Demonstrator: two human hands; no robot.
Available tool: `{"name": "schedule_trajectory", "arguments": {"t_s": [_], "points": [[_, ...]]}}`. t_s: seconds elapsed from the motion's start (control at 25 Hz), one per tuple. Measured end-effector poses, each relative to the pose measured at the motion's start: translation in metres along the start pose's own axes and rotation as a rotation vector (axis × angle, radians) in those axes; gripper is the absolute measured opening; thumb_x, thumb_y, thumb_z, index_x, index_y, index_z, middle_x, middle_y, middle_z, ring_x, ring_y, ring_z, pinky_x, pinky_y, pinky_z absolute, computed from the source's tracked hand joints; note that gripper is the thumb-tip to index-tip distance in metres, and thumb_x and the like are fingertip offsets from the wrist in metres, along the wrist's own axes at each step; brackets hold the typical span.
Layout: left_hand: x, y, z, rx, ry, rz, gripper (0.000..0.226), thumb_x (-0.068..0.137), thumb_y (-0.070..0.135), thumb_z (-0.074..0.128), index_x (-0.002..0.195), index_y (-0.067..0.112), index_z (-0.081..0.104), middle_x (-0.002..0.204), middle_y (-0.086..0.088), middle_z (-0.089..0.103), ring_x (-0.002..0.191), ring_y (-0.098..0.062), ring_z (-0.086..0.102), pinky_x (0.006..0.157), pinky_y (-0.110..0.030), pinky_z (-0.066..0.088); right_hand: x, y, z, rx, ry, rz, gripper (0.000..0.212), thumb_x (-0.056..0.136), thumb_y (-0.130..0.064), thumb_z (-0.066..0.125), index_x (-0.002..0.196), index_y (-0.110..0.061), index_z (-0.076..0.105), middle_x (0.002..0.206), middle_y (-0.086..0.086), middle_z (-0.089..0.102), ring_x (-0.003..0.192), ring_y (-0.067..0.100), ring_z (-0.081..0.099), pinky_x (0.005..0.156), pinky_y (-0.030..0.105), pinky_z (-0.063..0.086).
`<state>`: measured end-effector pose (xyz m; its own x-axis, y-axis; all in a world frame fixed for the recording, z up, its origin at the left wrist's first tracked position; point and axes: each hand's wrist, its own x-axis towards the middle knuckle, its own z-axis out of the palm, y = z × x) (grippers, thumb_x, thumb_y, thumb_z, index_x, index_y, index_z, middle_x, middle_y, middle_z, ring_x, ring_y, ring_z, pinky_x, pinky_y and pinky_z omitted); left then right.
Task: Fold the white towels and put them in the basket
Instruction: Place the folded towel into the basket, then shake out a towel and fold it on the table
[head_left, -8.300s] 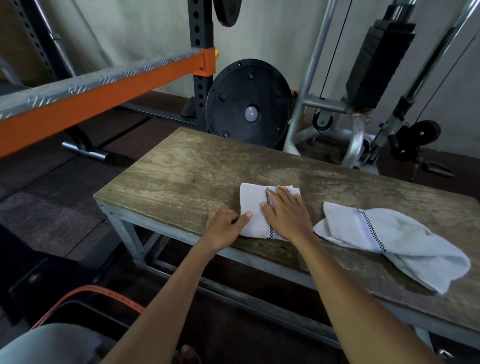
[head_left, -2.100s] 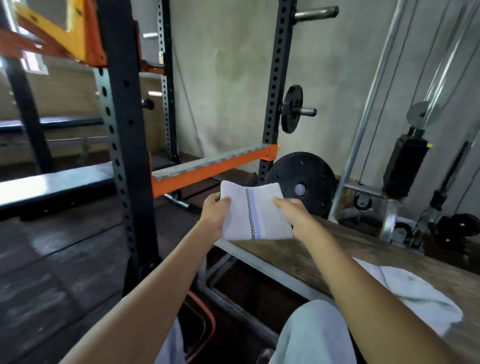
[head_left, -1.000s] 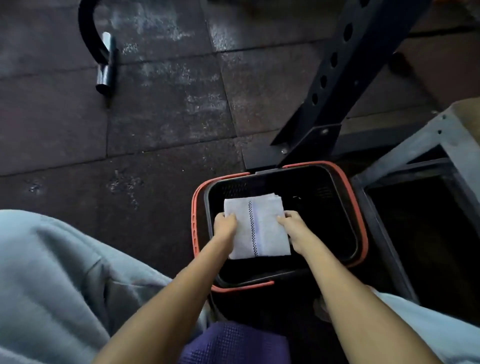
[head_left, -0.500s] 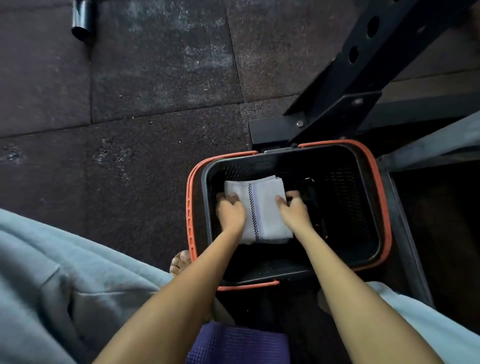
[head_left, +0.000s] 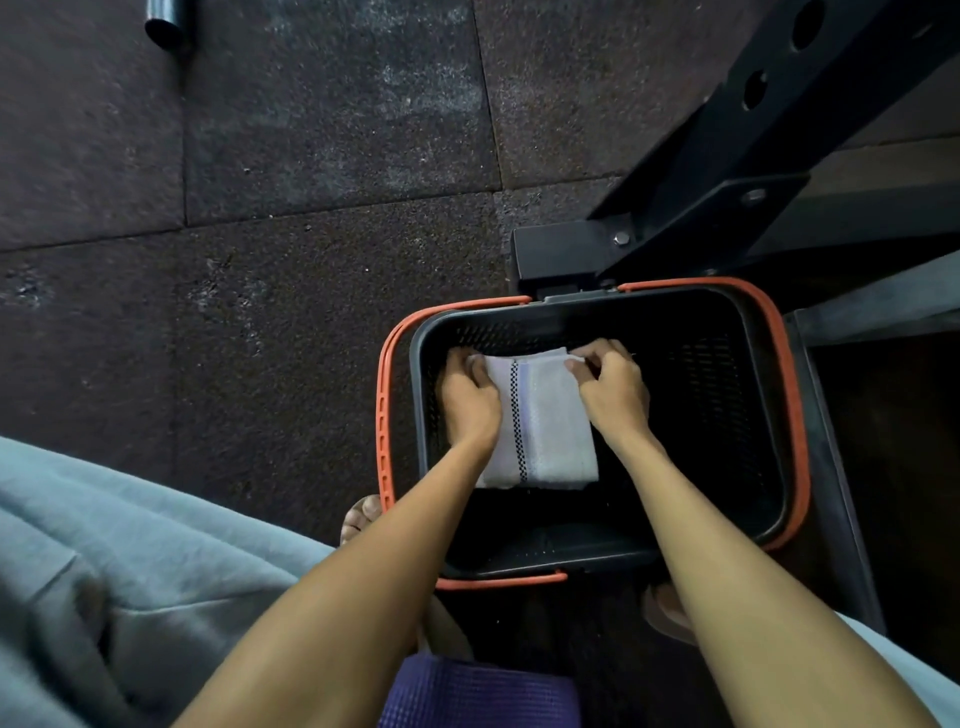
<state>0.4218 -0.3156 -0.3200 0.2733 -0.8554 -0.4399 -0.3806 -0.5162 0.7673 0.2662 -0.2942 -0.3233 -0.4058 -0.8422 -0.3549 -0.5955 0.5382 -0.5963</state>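
Dark rubber floor (head_left: 311, 270); folded, checker-striped towel (head_left: 550, 431)

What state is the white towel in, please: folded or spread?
Folded: the white towel is a compact, layered rectangle inside the basket.

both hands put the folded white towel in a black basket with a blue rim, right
No: the head view shows the black basket has an orange rim, not blue. Left hand and right hand do hold the folded white towel in it.
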Motion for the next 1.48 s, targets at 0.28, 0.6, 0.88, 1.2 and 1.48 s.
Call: {"name": "schedule_trajectory", "arguments": {"t_s": [0.28,0.6,0.88,1.2,1.48], "points": [[0.004,0.006,0.008,-0.035,0.019,-0.073,0.023,0.096,0.010,0.041,0.112,0.004,0.057,0.108,-0.017,0.063,0.104,-0.031,0.058,0.078,-0.022,0.040,0.010,0.007,0.015,0.093,0.045,0.044,0.013,0.089,-0.036,0.058,0.098,-0.027,0.060,0.106,0.003,0.061,0.099,0.025,0.059,0.085,0.041,0.049],[-0.044,-0.054,-0.003,0.738,-0.242,0.435,0.060,0.100,0.028,0.028,0.150,0.009,0.004,0.159,-0.011,-0.008,0.145,-0.020,-0.016,0.120,-0.040,-0.003,-0.040,0.029,0.032,-0.573,0.121,-0.580,0.055,0.090,-0.036,0.039,0.136,-0.007,0.046,0.144,0.012,0.047,0.135,0.023,0.040,0.106,0.040,0.027],[-0.022,-0.073,0.015,0.852,-0.269,0.432,0.065,0.098,0.042,0.017,0.149,0.013,-0.011,0.153,-0.002,-0.026,0.143,-0.017,-0.024,0.117,-0.038,-0.014,-0.023,0.051,0.056,-0.700,-0.153,-0.405,0.076,0.090,-0.057,0.008,0.147,-0.008,-0.004,0.160,0.007,0.001,0.148,0.016,0.001,0.118,0.045,0.004],[-0.011,-0.050,0.009,0.897,-0.437,0.366,0.067,0.100,0.042,0.021,0.150,0.010,-0.010,0.157,-0.009,-0.021,0.144,-0.024,-0.020,0.117,-0.041,-0.012,-0.013,0.034,0.043,-0.683,-0.268,-0.324,0.083,0.083,-0.061,-0.001,0.151,-0.014,-0.002,0.158,-0.001,-0.012,0.147,0.013,-0.008,0.118,0.044,-0.004],[-0.054,0.062,-0.053,1.105,-0.307,0.766,0.043,0.089,0.043,0.042,0.119,0.013,0.051,0.124,-0.012,0.053,0.119,-0.031,0.046,0.099,-0.045,0.034,-0.079,-0.033,-0.070,-0.668,-0.070,-0.239,0.057,0.087,-0.050,0.049,0.137,-0.023,0.042,0.135,0.003,0.050,0.125,0.024,0.045,0.098,0.043,0.036]]}}
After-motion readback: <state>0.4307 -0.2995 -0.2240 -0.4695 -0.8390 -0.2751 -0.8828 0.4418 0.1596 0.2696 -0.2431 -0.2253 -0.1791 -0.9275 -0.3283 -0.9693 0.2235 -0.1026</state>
